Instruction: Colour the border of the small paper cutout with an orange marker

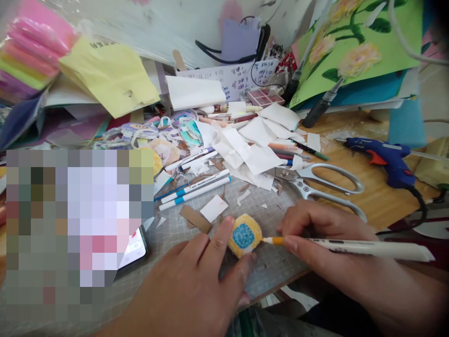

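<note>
A small round paper cutout [244,235], yellow with a blue middle, lies on the grey cutting mat [182,234]. My left hand [196,285] pins it down, index finger and thumb pressed at its left and lower edges. My right hand [315,238] is closed round a white marker pen [351,245] with an orange tip. The tip touches the cutout's right edge.
Silver scissors [315,185] lie just behind my right hand, and a blue glue gun [386,161] sits at the right on the wooden table. Several pens [196,189], paper scraps and stickers litter the back of the mat. A phone [135,248] lies at the left beside a blurred patch.
</note>
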`<action>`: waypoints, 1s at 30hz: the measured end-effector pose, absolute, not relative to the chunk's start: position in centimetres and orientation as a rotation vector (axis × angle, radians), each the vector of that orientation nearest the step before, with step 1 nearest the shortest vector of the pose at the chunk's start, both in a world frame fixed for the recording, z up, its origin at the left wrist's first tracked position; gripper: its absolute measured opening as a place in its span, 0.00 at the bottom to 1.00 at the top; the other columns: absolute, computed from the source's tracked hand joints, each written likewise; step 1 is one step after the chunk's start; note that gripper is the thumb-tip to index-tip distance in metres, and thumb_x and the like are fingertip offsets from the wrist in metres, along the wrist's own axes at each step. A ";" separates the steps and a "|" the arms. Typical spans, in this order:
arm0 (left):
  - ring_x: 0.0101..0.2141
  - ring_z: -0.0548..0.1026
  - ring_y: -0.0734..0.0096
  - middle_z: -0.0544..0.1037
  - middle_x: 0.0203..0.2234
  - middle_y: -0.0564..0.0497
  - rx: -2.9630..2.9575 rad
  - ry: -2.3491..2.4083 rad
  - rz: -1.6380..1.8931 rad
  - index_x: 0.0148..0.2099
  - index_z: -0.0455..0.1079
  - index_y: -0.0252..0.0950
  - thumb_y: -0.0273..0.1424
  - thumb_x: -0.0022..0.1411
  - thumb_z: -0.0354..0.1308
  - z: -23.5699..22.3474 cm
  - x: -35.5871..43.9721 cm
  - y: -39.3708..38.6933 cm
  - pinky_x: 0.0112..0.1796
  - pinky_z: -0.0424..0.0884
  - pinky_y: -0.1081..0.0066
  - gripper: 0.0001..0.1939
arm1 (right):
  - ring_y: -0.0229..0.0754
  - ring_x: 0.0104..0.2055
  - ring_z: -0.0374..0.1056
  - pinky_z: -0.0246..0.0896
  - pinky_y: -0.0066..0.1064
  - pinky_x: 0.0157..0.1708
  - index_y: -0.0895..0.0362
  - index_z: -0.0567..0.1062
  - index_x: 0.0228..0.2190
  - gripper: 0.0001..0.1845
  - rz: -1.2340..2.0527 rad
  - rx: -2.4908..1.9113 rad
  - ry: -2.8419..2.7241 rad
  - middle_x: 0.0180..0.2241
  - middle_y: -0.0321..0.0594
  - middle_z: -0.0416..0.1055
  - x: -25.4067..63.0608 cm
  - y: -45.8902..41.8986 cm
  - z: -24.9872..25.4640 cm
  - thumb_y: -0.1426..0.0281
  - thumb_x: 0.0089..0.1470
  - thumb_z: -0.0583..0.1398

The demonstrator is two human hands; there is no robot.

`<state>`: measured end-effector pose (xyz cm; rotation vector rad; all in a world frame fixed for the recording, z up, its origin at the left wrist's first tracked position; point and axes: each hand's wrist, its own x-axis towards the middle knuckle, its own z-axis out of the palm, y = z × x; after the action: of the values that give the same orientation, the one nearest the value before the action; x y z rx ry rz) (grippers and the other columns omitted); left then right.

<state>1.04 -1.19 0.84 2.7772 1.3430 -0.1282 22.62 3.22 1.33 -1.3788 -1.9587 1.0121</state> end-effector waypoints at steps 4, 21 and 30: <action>0.42 0.74 0.53 0.63 0.58 0.39 2.778 1.357 -0.124 0.56 0.64 0.53 0.42 0.62 0.51 0.7 1.1 -1.1 0.35 0.74 0.55 0.19 | 0.36 0.20 0.62 0.55 0.26 0.17 0.55 0.69 0.20 0.07 1.012 -1.390 -1.944 0.18 0.33 0.68 22.4 3.3 1.5 0.70 0.48 0.58; 0.41 0.76 0.53 0.66 0.57 0.41 2.685 1.402 -0.226 0.53 0.67 0.53 0.35 0.56 0.60 2.2 1.9 -1.0 0.35 0.75 0.55 0.22 | 0.36 0.21 0.59 0.53 0.26 0.18 0.55 0.67 0.19 0.09 1.111 -1.409 -1.851 0.18 0.33 0.65 22.6 3.8 1.2 0.70 0.49 0.57; 0.40 0.76 0.52 0.67 0.56 0.38 2.733 1.345 -0.182 0.53 0.67 0.53 0.38 0.57 0.58 1.6 1.4 -0.9 0.32 0.76 0.56 0.20 | 0.38 0.21 0.60 0.50 0.27 0.19 0.54 0.67 0.19 0.09 1.476 -1.352 -1.530 0.18 0.33 0.66 23.2 3.2 0.9 0.68 0.48 0.59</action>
<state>1.36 -0.93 1.57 2.7331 1.3447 -0.1822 23.24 3.24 0.90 -1.3522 -1.5302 1.4762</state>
